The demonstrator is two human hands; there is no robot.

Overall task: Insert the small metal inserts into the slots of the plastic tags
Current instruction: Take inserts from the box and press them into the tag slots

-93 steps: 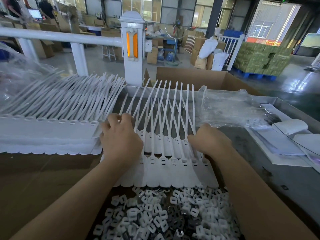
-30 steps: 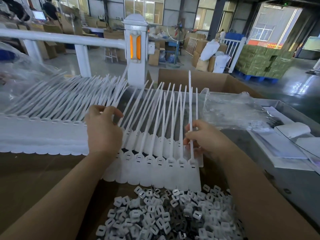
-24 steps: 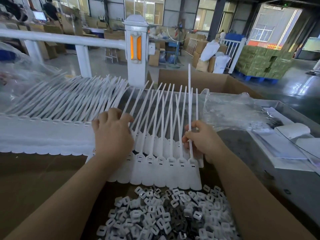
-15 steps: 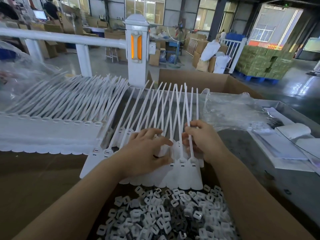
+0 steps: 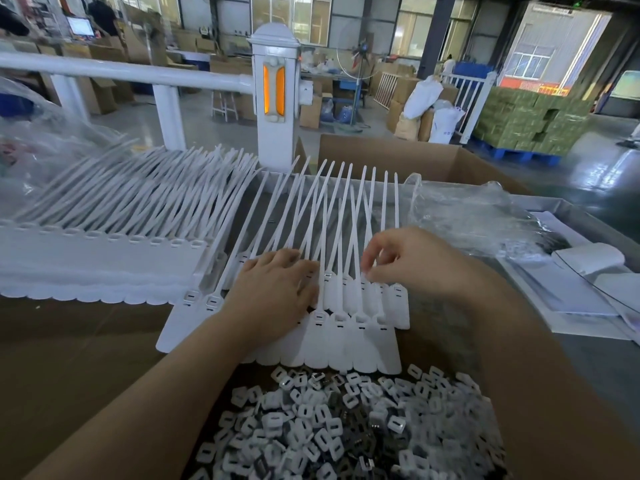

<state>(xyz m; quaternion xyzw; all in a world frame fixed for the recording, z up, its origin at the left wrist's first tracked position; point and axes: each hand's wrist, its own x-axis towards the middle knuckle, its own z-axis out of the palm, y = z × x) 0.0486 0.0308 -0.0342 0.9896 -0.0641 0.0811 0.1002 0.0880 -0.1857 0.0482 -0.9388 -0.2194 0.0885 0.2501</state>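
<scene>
Sorting at a factory bench, we press our left hand flat, fingers straight and close together, on a fanned row of white plastic tags with long thin tails. Those tails run away from our fingertips toward a white fence post with an orange reflector. Our right hand hovers just right of the left, its thumb and forefinger curled and pinching the thin tail of one tag near the right end of the row; the other fingers bend loosely above the tag heads.

Below both wrists, nearest to us, lies a heap of small white and grey metal inserts, touching the lower edge of the tag row. None of them is in our fingers.

Left of our left hand sits a tall stack of more white tags, their tails slanting up and right. Beyond our right fingers lies crumpled clear plastic wrap, with white papers further right on the grey metal tabletop. An open brown cardboard box stands behind the tails, past our fingertips.
</scene>
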